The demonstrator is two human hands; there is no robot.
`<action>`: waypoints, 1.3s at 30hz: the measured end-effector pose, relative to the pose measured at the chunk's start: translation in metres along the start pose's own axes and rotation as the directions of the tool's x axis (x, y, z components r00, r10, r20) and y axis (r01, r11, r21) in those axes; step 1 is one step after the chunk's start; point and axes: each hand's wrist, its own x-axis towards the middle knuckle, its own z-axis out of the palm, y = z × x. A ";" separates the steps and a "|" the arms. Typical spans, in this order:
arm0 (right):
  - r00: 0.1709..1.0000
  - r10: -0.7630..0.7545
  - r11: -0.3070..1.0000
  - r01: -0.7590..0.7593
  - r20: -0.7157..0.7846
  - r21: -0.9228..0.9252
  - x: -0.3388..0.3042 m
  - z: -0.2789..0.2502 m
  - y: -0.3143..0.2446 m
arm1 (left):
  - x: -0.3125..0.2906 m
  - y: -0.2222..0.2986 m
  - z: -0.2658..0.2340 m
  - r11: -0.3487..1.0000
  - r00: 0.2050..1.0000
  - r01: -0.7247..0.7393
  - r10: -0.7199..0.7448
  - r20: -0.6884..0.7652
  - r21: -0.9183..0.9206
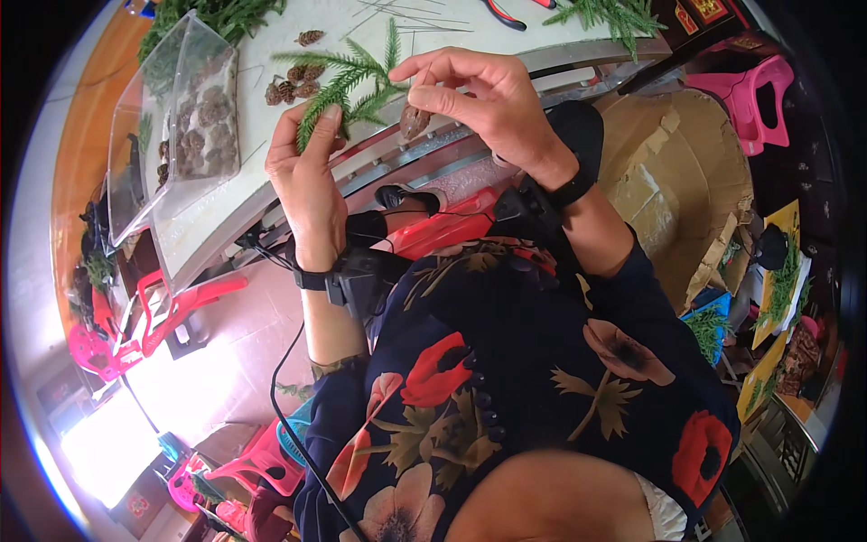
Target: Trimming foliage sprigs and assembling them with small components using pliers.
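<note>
My left hand [312,194] pinches a green artificial pine sprig [341,83] between thumb and fingers, over the table's near edge. The sprig's needled branches spread up and right toward my other hand. Close beside it, my right hand [506,108] has its thumb and forefinger closed near a brown pine cone [414,123], which hangs just below the fingertips. Whatever thin stem or wire links the cone to the fingers is hard to make out. Several loose pine cones [287,90] lie on the white tabletop [262,54] behind my left hand.
A clear plastic box [135,167] with pine cones stands at the left. Thin wires [384,13], red-handled pliers [504,16] and green sprigs [623,20] lie farther back. To the right are a torn cardboard box [655,172] and a pink stool [759,108].
</note>
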 end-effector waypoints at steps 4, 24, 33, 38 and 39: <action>0.998 0.044 0.998 -0.041 -0.050 0.051 -0.001 0.002 0.002 | -0.001 -0.001 -0.003 0.978 0.985 -0.172 0.172 0.007 0.116; 0.983 0.173 0.983 -0.169 -0.061 0.065 0.015 0.012 0.023 | -0.004 0.002 0.000 0.993 0.981 0.066 -0.083 0.174 0.099; 0.960 0.278 0.951 -0.271 -0.026 0.149 0.012 0.016 0.040 | 0.002 -0.001 -0.005 0.984 0.977 0.121 -0.142 0.159 0.133; 0.942 0.335 0.922 -0.324 -0.014 0.213 0.007 0.021 0.047 | 0.005 -0.008 -0.014 0.987 0.960 0.164 -0.159 0.232 -0.002; 0.936 0.352 0.911 -0.337 -0.023 0.237 0.007 0.021 0.047 | 0.005 -0.008 -0.014 0.986 0.960 0.165 -0.160 0.232 -0.002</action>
